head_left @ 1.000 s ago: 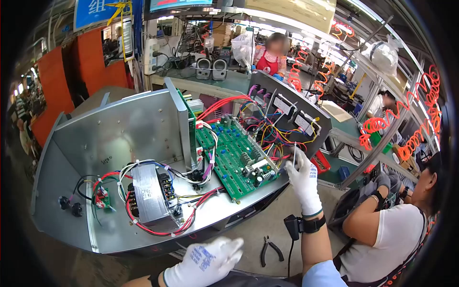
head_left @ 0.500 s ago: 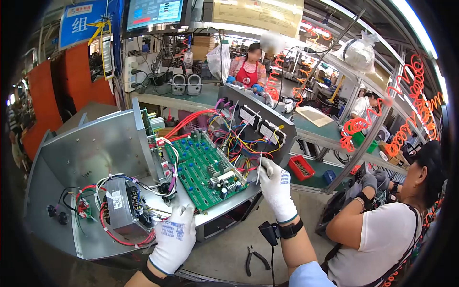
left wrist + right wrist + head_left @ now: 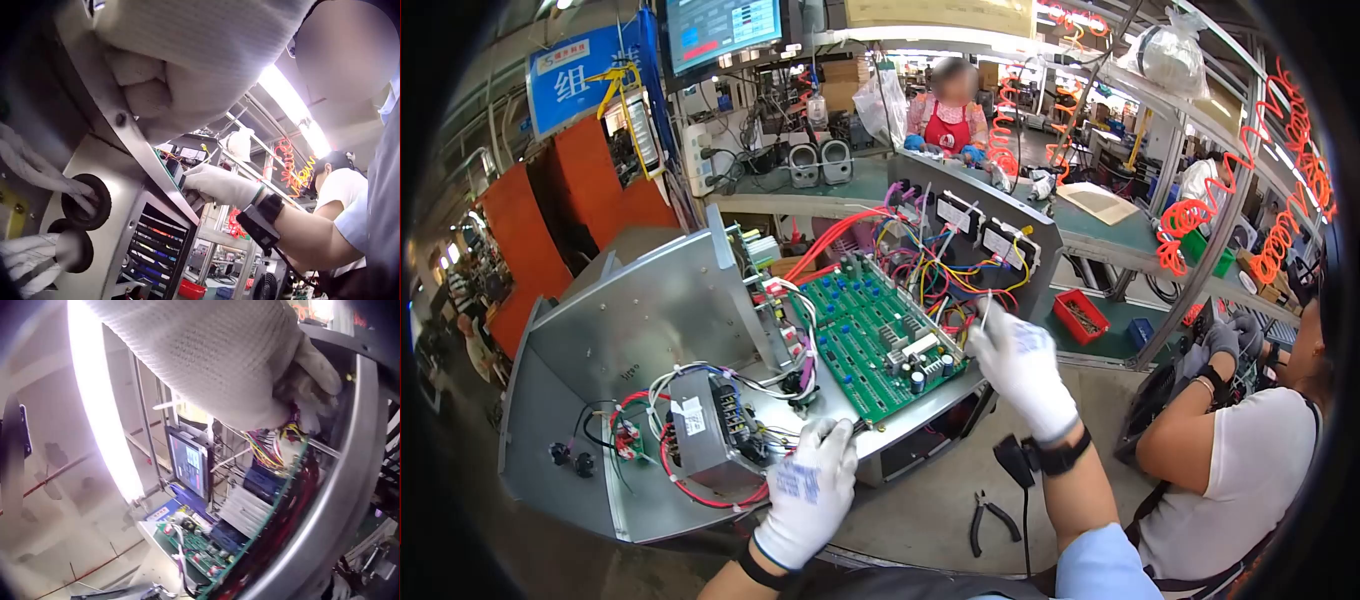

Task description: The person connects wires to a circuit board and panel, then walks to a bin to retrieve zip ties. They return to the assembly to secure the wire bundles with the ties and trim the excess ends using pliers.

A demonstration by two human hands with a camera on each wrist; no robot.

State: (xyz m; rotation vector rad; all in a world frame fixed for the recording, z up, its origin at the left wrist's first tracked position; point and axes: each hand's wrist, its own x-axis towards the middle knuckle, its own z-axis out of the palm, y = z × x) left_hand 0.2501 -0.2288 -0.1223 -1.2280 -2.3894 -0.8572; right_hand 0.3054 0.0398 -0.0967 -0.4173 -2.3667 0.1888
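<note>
In the head view, my gloved right hand (image 3: 1028, 372) is at the right end of the green circuit board (image 3: 870, 345), by the coloured wires (image 3: 940, 285). It pinches a thin white cable tie (image 3: 986, 308) that stands up above the fingers. My gloved left hand (image 3: 808, 490) rests at the front edge of the open metal chassis (image 3: 655, 305), between the transformer (image 3: 705, 425) and the board's near corner. In the left wrist view its fingers (image 3: 147, 94) are bent at the metal edge; I cannot tell whether they grip anything.
Black-handled cutters (image 3: 992, 522) lie below the right forearm. A red bin (image 3: 1080, 318) and a blue bin (image 3: 1140, 331) sit beyond the chassis. A person (image 3: 1230, 440) works close on the right; another (image 3: 948, 120) stands behind the far bench. Orange coiled hoses (image 3: 1185, 235) hang at right.
My left hand has come up from below the chassis to its front edge beside the board. The right hand stays by the wires with the cable tie, its fingers leaning farther in. The head view has shifted.
</note>
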